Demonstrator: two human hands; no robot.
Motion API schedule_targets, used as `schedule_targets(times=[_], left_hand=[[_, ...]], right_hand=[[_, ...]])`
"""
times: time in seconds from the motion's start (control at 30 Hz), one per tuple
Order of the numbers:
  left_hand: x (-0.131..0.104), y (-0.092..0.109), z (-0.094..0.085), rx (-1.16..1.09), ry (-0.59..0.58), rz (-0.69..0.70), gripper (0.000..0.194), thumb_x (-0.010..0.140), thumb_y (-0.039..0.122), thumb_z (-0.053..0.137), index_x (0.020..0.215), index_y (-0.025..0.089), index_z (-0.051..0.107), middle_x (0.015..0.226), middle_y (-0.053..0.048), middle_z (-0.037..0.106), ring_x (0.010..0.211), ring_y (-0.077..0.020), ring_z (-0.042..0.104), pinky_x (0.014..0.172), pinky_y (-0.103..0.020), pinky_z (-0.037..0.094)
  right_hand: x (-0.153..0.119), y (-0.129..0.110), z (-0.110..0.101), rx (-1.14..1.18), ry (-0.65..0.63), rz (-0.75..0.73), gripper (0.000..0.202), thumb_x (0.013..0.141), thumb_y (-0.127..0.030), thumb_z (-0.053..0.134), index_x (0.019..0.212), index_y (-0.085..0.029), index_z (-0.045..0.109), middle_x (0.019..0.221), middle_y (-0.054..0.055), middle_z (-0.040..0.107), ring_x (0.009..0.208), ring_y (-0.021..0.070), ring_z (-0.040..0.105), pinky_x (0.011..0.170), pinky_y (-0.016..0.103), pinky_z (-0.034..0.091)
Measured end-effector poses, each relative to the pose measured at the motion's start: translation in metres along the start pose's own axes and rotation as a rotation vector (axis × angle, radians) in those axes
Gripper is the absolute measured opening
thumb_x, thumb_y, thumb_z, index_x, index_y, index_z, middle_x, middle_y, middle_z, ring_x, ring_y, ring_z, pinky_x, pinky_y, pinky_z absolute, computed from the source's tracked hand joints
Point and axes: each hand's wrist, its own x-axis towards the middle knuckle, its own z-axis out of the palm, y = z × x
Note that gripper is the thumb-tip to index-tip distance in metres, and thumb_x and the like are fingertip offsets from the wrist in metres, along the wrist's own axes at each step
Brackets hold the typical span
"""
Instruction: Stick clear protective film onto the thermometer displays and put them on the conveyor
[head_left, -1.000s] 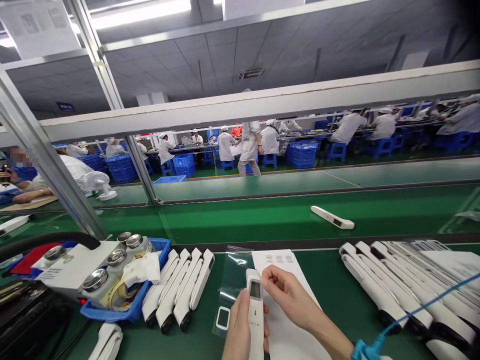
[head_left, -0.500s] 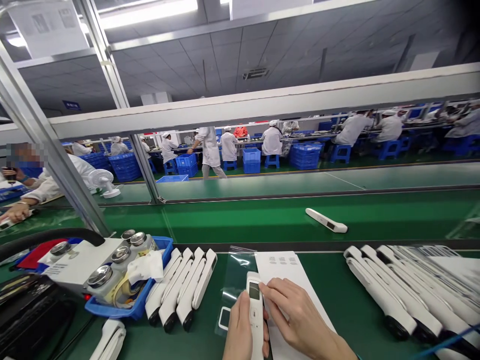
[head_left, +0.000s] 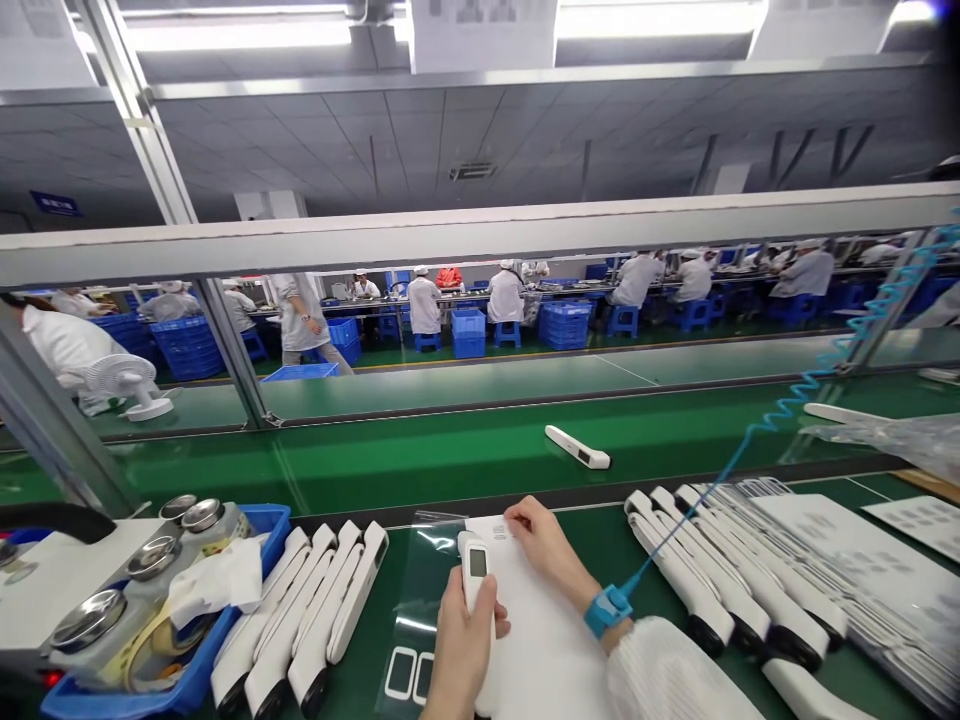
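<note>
My left hand (head_left: 466, 630) is wrapped round a white handheld thermometer (head_left: 475, 565), which stands with its small grey screen facing me. My right hand (head_left: 546, 545), wearing a blue wrist strap (head_left: 607, 608), has its fingers pinched at the top of a white sheet (head_left: 525, 640) with small grey printed marks. Whatever is between those fingertips is hidden. Left of the held thermometer lies a clear plastic film (head_left: 424, 580) with white-bordered screen frames (head_left: 400, 672) on it.
Several white thermometers (head_left: 349, 590) lie in a row at left, and more (head_left: 679, 570) at right. A blue tray (head_left: 262, 520) holds metal-topped bottles and tape. One thermometer (head_left: 576, 447) lies on the green belt (head_left: 450, 450). A coiled blue cord (head_left: 739, 450) crosses the right side.
My right hand has left the thermometer's screen and moved up to the top of the white sheet. My left hand still holds the thermometer. The view has turned right.
</note>
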Motion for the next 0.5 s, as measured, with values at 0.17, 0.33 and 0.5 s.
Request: schedule_targets(times=[0.17, 0.33, 0.5], left_hand=[[0.004, -0.013, 0.0, 0.037, 0.005, 0.0, 0.056, 0.067, 0.065, 0.063, 0.093, 0.016, 0.052, 0.067, -0.001, 0.055, 0.066, -0.0163, 0.058, 0.072, -0.033, 0.054], [0.002, -0.01, -0.001, 0.056, 0.009, 0.005, 0.054, 0.068, 0.066, 0.062, 0.091, 0.017, 0.054, 0.067, -0.001, 0.055, 0.065, -0.0169, 0.058, 0.07, -0.032, 0.053], [0.0, -0.007, -0.001, 0.064, 0.013, -0.005, 0.054, 0.069, 0.065, 0.062, 0.092, 0.016, 0.054, 0.07, -0.001, 0.055, 0.066, -0.0166, 0.058, 0.072, -0.033, 0.052]], right_hand=[[-0.006, -0.004, 0.01, -0.065, -0.011, 0.004, 0.021, 0.082, -0.015, 0.04, 0.075, -0.017, 0.06, 0.082, 0.004, 0.053, 0.079, 0.0194, 0.054, 0.073, 0.032, 0.043], [-0.004, 0.001, 0.011, -0.087, -0.04, 0.013, 0.022, 0.083, -0.015, 0.039, 0.079, -0.017, 0.061, 0.085, 0.005, 0.054, 0.082, 0.0201, 0.055, 0.071, 0.031, 0.042], [0.0, 0.008, 0.015, -0.091, -0.044, 0.036, 0.021, 0.081, -0.016, 0.041, 0.076, -0.019, 0.061, 0.082, 0.005, 0.055, 0.079, 0.0201, 0.056, 0.069, 0.03, 0.042]])
